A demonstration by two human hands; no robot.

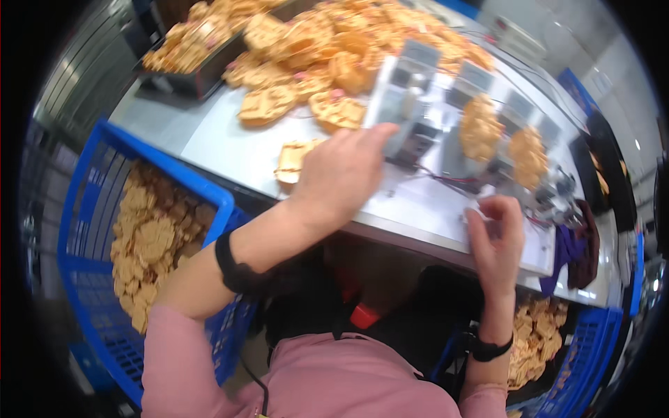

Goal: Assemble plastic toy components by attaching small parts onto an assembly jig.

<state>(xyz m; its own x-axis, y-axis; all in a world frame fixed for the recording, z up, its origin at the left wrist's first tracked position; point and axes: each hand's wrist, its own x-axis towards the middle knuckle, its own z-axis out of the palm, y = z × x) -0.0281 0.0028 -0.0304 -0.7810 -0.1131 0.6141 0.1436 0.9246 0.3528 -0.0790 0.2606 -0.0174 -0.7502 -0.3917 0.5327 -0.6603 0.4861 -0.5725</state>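
Note:
My left hand (341,174) reaches over the near edge of the white work surface, back upward. Its thumb side is by a grey metal fixture (411,136) with a dark block and a clear plate; the other fingers are curled out of sight. A tan moulded plastic piece (293,164) lies just left of that hand. My right hand (498,233) hovers by the front of the board, thumb and forefinger tips close together in a pinch; anything between them is too small to make out. Two tan moulded pieces (481,129) (528,157) sit on neighbouring fixtures.
A heap of tan pieces (334,49) covers the back of the table, beside a dark tray (209,76) of them. Blue baskets (150,164) (589,348) with more pieces stand at left and right. Purple cloth (570,254) hangs at the right edge; wires (453,180) run near the fixtures.

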